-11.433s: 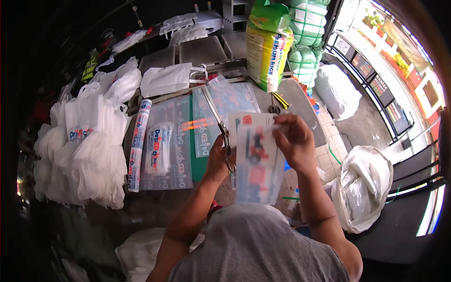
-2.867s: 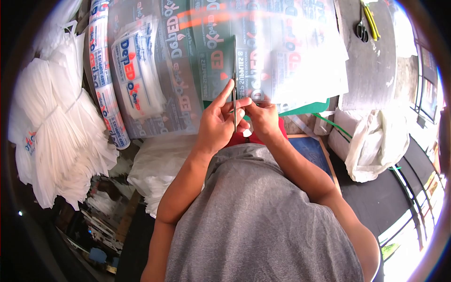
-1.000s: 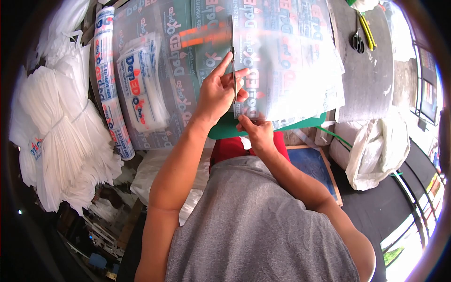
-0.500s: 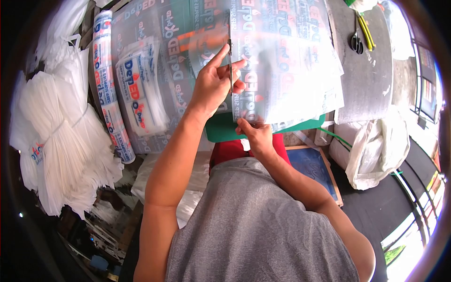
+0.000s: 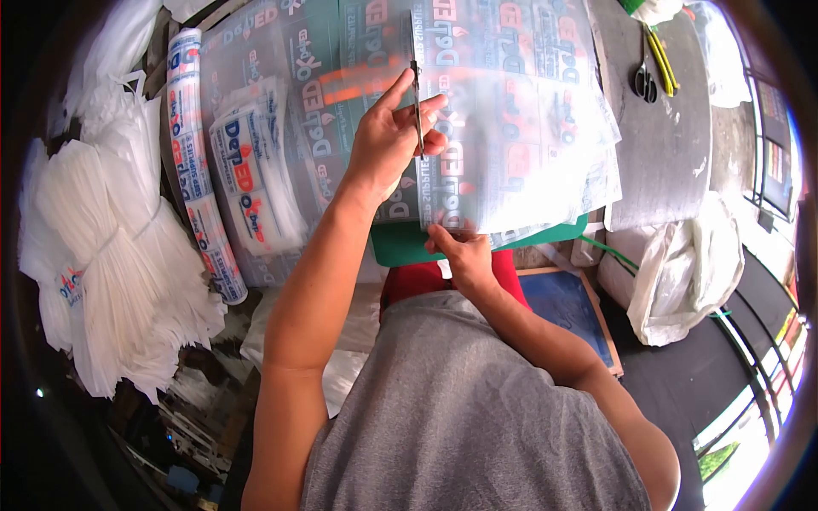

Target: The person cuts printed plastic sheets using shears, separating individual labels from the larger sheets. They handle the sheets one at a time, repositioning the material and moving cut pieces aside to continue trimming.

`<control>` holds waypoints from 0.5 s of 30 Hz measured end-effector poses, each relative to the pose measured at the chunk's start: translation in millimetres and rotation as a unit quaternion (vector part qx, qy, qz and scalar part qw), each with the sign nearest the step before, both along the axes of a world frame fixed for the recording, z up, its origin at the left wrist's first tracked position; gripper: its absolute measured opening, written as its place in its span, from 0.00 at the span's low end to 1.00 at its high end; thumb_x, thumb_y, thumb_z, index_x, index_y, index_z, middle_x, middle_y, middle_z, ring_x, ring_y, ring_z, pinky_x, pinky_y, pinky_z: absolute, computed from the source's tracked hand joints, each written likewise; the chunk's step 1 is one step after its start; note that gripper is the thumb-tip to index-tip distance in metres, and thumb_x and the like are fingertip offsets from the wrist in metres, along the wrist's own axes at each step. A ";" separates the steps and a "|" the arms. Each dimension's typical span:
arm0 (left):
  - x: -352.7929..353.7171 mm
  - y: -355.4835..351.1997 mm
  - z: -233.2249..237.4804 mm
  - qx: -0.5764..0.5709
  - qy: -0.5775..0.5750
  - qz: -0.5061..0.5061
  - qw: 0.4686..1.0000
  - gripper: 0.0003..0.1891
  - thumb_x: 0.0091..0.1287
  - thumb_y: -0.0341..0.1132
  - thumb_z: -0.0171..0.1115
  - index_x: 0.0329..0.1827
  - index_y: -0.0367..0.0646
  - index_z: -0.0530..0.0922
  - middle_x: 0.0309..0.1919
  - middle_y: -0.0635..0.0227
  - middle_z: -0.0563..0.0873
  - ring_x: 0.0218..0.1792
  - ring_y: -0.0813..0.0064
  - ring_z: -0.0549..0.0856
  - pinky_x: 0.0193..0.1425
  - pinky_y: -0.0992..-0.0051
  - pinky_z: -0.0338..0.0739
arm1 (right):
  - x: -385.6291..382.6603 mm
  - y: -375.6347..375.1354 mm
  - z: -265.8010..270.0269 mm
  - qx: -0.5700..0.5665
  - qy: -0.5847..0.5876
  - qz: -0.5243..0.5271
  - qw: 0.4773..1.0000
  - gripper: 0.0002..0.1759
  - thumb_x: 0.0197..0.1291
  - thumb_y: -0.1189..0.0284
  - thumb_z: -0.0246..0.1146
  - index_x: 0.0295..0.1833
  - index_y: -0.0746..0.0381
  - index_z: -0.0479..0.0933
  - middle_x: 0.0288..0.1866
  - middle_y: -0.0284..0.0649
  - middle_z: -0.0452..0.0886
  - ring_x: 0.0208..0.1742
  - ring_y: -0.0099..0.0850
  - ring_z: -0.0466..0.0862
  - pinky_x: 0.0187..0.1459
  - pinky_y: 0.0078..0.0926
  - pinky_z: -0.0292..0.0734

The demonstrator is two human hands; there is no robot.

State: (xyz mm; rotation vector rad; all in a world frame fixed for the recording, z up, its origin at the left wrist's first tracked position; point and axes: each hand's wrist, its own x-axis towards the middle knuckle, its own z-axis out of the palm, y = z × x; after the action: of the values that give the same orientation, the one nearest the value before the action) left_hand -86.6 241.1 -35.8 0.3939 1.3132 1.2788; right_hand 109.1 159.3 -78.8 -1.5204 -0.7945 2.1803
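Printed translucent plastic sheets (image 5: 528, 128) lie layered over the work surface in front of me. My left hand (image 5: 394, 140) is wrapped round a thin, dark metal tool (image 5: 419, 128), seen edge-on, perhaps scissors. It lies along the left edge of the upper sheets, its narrow end pointing away from me. Lower down, my right hand (image 5: 462, 254) pinches the near edge of these sheets at their left corner, above a green mat (image 5: 400, 244). A stack of folded printed plastic (image 5: 256, 170) rests left of my left hand.
A printed plastic roll (image 5: 192, 145) lies on the left, beside a tied white plastic bundle (image 5: 128, 255). Black-handled scissors (image 5: 644, 83) and a yellow-handled tool (image 5: 663, 64) lie at the upper right. A white sack (image 5: 682, 277) and a blue framed panel (image 5: 567, 307) are lower right.
My left hand and the tool have moved slightly away from me along the sheet edge. My right hand keeps its pinch on the near corner. The view has shifted a little.
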 end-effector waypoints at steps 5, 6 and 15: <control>-7.2 14.5 -8.1 0.013 0.011 -0.003 1.000 0.37 0.74 0.29 0.59 0.81 0.40 0.50 0.60 0.49 0.83 0.33 0.76 0.87 0.39 0.76 0.85 | -0.7 0.3 0.8 -0.011 0.012 -0.016 1.000 0.10 0.65 0.76 0.67 0.49 0.67 0.78 0.34 0.37 0.83 0.33 0.24 0.83 0.39 0.24 0.80; -9.4 18.6 -8.6 0.020 0.009 -0.004 1.000 0.35 0.75 0.26 0.56 0.81 0.39 0.49 0.59 0.49 0.83 0.33 0.76 0.88 0.39 0.75 0.87 | -1.2 0.5 1.2 -0.009 0.015 -0.025 1.000 0.09 0.65 0.76 0.67 0.48 0.67 0.79 0.33 0.37 0.84 0.32 0.24 0.83 0.38 0.24 0.80; -24.2 39.5 -10.9 -0.001 0.026 -0.014 1.000 0.40 0.71 0.33 0.65 0.81 0.41 0.52 0.58 0.55 0.85 0.33 0.77 0.86 0.38 0.78 0.82 | 0.7 1.5 -1.0 -0.021 0.022 -0.017 0.999 0.09 0.65 0.77 0.67 0.48 0.67 0.78 0.35 0.37 0.84 0.33 0.24 0.83 0.38 0.24 0.80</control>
State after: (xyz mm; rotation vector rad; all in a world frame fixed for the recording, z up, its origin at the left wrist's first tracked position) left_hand -110.8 280.6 -46.7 0.4444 1.3486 1.2512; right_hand 109.8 160.8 -79.8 -1.4896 -0.7079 2.2118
